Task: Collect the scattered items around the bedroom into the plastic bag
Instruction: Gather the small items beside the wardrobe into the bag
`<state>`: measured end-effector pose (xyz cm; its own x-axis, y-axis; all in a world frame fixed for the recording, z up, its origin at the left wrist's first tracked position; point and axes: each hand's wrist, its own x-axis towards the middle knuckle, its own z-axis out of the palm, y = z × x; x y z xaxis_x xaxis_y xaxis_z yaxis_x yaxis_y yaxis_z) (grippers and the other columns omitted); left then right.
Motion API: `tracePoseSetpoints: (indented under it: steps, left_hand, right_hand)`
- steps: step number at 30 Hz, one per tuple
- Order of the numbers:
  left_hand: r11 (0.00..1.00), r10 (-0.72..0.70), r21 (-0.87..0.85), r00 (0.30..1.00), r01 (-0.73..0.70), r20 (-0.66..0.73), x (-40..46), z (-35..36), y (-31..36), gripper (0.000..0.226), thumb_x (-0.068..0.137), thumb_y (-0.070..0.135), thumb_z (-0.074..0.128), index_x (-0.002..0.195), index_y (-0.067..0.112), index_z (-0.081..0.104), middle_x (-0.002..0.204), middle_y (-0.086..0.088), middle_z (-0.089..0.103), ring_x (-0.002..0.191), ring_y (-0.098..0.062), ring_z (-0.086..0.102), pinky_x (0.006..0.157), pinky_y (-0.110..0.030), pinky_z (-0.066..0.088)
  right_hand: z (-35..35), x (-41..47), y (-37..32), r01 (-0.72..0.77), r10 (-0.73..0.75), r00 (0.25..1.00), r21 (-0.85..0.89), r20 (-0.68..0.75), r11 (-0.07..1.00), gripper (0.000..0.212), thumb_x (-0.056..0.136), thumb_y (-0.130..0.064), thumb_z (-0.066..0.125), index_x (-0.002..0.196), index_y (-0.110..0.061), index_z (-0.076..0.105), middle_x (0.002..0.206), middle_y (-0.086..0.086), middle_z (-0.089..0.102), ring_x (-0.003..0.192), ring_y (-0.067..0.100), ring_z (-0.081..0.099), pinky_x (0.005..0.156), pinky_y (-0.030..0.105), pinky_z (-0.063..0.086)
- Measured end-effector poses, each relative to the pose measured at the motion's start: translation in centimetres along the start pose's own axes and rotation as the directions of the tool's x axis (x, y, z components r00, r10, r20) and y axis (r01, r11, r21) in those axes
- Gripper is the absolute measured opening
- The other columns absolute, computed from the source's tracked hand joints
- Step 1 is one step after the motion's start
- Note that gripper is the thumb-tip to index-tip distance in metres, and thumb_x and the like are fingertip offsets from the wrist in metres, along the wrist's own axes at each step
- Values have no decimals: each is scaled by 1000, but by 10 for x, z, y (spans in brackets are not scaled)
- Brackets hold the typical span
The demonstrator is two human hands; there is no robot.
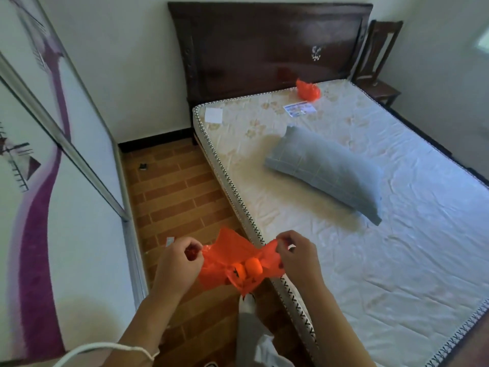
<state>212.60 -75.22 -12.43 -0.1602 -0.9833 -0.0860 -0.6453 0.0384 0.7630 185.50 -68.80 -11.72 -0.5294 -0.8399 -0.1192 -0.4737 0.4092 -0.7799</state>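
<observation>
Both hands' grip (182, 256) (293, 251) pinching orange plastic bag (232, 263) edges, spread apart.

My bag (232, 263) is orange; the pillow (325, 170) grey-blue; the mattress (397, 247) pale, flower-printed; the floor (180, 197) brown brick-patterned; the far headboard (264, 46) dark brown.
</observation>
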Motion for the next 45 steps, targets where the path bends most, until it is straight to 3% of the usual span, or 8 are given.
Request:
tracePoseSetpoints:
  steps: [6, 11, 19, 24, 33, 37, 41, 45]
  left_hand:
    - [991, -126, 30, 988, 129, -91, 74, 7, -3, 18, 88, 15, 80, 92, 30, 70, 95, 11, 72, 91, -10, 68, 85, -28, 61]
    - [974, -210, 65, 972, 217, -109, 121, 14, -4, 25, 84, 6, 81, 89, 29, 71, 90, 15, 70, 87, -5, 68, 78, -14, 51]
    - [934, -335, 86, 935, 346, -115, 185, 29, -38, 29, 83, 7, 83, 89, 32, 70, 89, 18, 70, 86, 0, 67, 82, -19, 57]
    - [929, -337, 129, 937, 347, -96, 239, 39, -78, 31, 84, 10, 82, 86, 36, 66, 87, 23, 66, 84, 6, 64, 73, -6, 47]
    - [932, -318, 166, 947, 321, -45, 350, 98, -206, 30, 82, 6, 80, 90, 33, 70, 92, 22, 66, 87, 7, 63, 72, -4, 46]
    - [938, -310, 157, 950, 309, -16, 388, 139, -277, 30, 84, 8, 78, 94, 35, 68, 102, 20, 66, 95, 6, 63, 89, -16, 56]
    - [942, -304, 148, 953, 300, 7, 418, 180, -343, 30, 85, 7, 80, 97, 32, 69, 98, 26, 61, 85, 11, 61, 81, -2, 48]
    - [945, -311, 117, 950, 305, 34, 445, 214, -401, 28, 87, 11, 80, 99, 34, 68, 103, 22, 64, 91, 8, 62, 77, 1, 46]
  right_hand:
    - [31, 103, -10, 36, -38, 990, 13, 139, 999, 23, 93, -19, 65, 87, -39, 71, 83, -15, 72, 62, 15, 71, 65, 47, 61]
    - [61, 186, -9, 33, -17, 959, -52, 283, 998, 21, 94, -21, 61, 90, -39, 71, 84, -14, 72, 65, 13, 71, 66, 45, 62]
    - [121, 280, 0, 69, -14, 894, -107, 449, 992, 18, 91, -28, 58, 89, -42, 69, 82, -12, 71, 65, 11, 70, 63, 45, 61]
    - [173, 331, 0, 118, -42, 876, -129, 480, 985, 19, 94, -24, 60, 87, -40, 68, 79, -12, 71, 63, 10, 70, 64, 44, 61]
    - [307, 402, 55, 154, -24, 865, -221, 500, 963, 17, 95, -22, 65, 93, -36, 72, 75, -17, 68, 70, 2, 64, 63, 27, 53]
    - [379, 429, 95, 153, -3, 859, -251, 512, 956, 14, 97, -23, 65, 94, -35, 73, 78, -17, 70, 72, -3, 64, 60, 18, 50]
    - [445, 455, 132, 184, -11, 845, -272, 534, 945, 12, 99, -26, 64, 97, -34, 72, 77, -14, 70, 69, 1, 65, 62, 26, 55]
    - [499, 474, 170, 190, -26, 846, -256, 532, 948, 13, 99, -25, 64, 93, -33, 72, 74, -13, 69, 70, 0, 64, 58, 24, 51]
